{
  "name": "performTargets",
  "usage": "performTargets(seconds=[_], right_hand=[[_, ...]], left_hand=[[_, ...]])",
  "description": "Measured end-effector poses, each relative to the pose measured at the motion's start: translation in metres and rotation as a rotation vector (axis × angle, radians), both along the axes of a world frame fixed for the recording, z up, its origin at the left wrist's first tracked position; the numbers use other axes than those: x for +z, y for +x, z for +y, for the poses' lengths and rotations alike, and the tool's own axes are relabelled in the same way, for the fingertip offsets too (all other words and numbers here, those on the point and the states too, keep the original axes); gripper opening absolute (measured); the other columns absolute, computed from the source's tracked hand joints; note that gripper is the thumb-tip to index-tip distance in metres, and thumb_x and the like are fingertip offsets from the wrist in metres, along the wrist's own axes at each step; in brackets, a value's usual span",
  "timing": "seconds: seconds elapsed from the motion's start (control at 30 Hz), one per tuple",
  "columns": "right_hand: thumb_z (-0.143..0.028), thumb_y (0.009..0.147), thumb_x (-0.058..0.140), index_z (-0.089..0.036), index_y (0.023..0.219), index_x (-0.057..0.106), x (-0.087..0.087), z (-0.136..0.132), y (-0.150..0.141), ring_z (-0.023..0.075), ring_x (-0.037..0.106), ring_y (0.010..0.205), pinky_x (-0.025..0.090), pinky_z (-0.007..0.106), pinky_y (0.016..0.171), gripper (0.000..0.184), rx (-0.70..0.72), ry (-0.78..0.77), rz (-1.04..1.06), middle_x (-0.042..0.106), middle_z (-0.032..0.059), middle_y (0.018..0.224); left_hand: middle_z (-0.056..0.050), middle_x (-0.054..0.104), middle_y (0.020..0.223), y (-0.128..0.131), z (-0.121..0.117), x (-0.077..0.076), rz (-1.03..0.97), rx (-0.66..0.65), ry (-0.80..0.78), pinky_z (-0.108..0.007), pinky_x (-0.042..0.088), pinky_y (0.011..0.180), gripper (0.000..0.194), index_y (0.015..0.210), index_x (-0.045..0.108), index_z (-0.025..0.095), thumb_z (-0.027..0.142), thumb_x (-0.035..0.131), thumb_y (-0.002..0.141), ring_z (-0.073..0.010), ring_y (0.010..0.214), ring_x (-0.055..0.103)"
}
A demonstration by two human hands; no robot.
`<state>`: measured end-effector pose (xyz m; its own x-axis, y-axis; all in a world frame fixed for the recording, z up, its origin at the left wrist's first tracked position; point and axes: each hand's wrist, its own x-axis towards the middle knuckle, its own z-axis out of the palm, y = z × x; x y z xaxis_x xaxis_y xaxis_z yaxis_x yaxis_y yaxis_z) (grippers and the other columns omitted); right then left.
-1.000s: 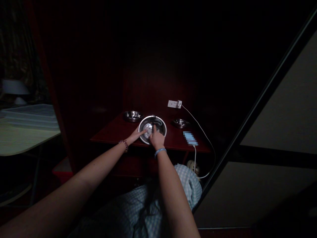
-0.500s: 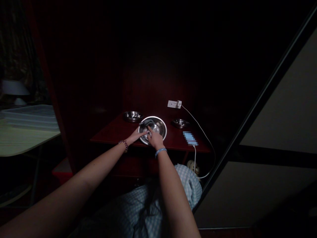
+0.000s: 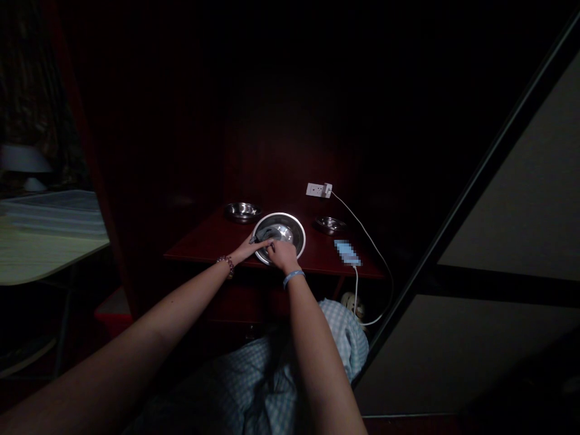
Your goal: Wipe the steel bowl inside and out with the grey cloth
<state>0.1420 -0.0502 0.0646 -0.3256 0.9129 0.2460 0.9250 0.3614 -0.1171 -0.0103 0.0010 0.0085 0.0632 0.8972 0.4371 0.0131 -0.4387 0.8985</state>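
A shiny metal bowl [image 3: 296, 229] sits at the front edge of the dark red shelf, its mouth facing me. Inside it a crumpled grey cloth [image 3: 267, 234] lies toward the left of the bowl. At the bowl's left rim, my left hand [image 3: 249, 246] is closed on the cloth's edge, thumb stretched across toward the right hand. My right hand [image 3: 284, 254] reaches over the near rim with curled fingers against the cloth, meeting the left thumb. Its fingertips are mostly hidden.
Two smaller metal bowls stand behind, one left [image 3: 243, 211] and one right [image 3: 330, 225]. A phone [image 3: 347, 252] lies at the right, its white cable [image 3: 362, 225] running to a wall socket [image 3: 316, 190]. Plastic boxes [image 3: 58, 211] rest on a pale table [image 3: 45, 257] at far left.
My right index finger, stretched out on the cloth before, is now curled in. The cloth has shifted lower and toward my hands. The bowl has stayed put.
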Motion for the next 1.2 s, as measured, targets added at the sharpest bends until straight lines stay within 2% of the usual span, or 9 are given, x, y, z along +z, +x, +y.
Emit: performTargets(seconds=[0.2, 0.37, 0.57, 0.77, 0.97, 1.2], right_hand=[[-0.027, 0.098, 0.035, -0.016, 0.125, 0.060, 0.004, -0.001, 0.002, 0.0255, 0.062, 0.111, 0.043, 0.038, 0.099, 0.038, -0.029, 0.118, 0.036, 0.069, 0.0144, 0.114], [-0.025, 0.094, 0.041, -0.015, 0.134, 0.052, -0.004, 0.004, 0.002, 0.0271, 0.049, 0.125, 0.037, 0.039, 0.105, 0.042, 0.056, 0.186, 0.122, 0.060, 0.0143, 0.132], [-0.021, 0.092, 0.042, -0.010, 0.145, 0.040, -0.016, 0.012, 0.000, 0.0234, 0.042, 0.133, 0.031, 0.035, 0.113, 0.055, 0.199, 0.144, 0.198, 0.051, 0.0133, 0.144], [-0.024, 0.089, 0.048, -0.013, 0.155, 0.023, -0.017, 0.012, -0.001, 0.0249, 0.041, 0.135, 0.034, 0.039, 0.111, 0.071, 0.238, 0.100, 0.269, 0.046, 0.0146, 0.149], [-0.030, 0.089, 0.051, -0.021, 0.154, 0.030, -0.018, 0.013, -0.001, 0.0251, 0.037, 0.135, 0.032, 0.041, 0.112, 0.068, 0.224, 0.062, 0.254, 0.051, 0.0102, 0.143], [-0.039, 0.089, 0.055, -0.026, 0.149, 0.039, -0.019, 0.011, 0.000, 0.0265, 0.034, 0.137, 0.030, 0.042, 0.113, 0.063, 0.199, -0.002, 0.259, 0.046, 0.0096, 0.144]], left_hand=[[-0.012, 0.065, 0.132, 0.001, -0.004, 0.004, 0.020, -0.021, 0.036, -0.046, 0.038, 0.114, 0.072, 0.135, 0.055, 0.019, 0.045, 0.076, 0.072, -0.0284, 0.123, 0.059], [-0.013, 0.064, 0.133, 0.002, -0.005, 0.005, 0.015, -0.010, 0.041, -0.046, 0.038, 0.114, 0.072, 0.135, 0.055, 0.018, 0.044, 0.076, 0.072, -0.0291, 0.124, 0.058], [-0.013, 0.064, 0.133, 0.001, -0.003, 0.003, 0.007, 0.030, 0.024, -0.046, 0.038, 0.113, 0.072, 0.136, 0.054, 0.018, 0.044, 0.076, 0.072, -0.0299, 0.123, 0.059], [-0.015, 0.061, 0.137, -0.001, -0.001, 0.001, 0.017, 0.023, 0.033, -0.045, 0.038, 0.113, 0.071, 0.137, 0.053, 0.018, 0.045, 0.074, 0.075, -0.0295, 0.127, 0.056], [-0.014, 0.064, 0.132, -0.001, 0.003, -0.001, -0.019, -0.003, -0.009, -0.047, 0.038, 0.113, 0.072, 0.133, 0.057, 0.017, 0.047, 0.077, 0.070, -0.0297, 0.124, 0.058], [-0.014, 0.067, 0.127, -0.002, 0.004, -0.004, -0.073, 0.039, -0.105, -0.046, 0.042, 0.109, 0.070, 0.122, 0.063, 0.016, 0.047, 0.083, 0.063, -0.0297, 0.120, 0.061]])
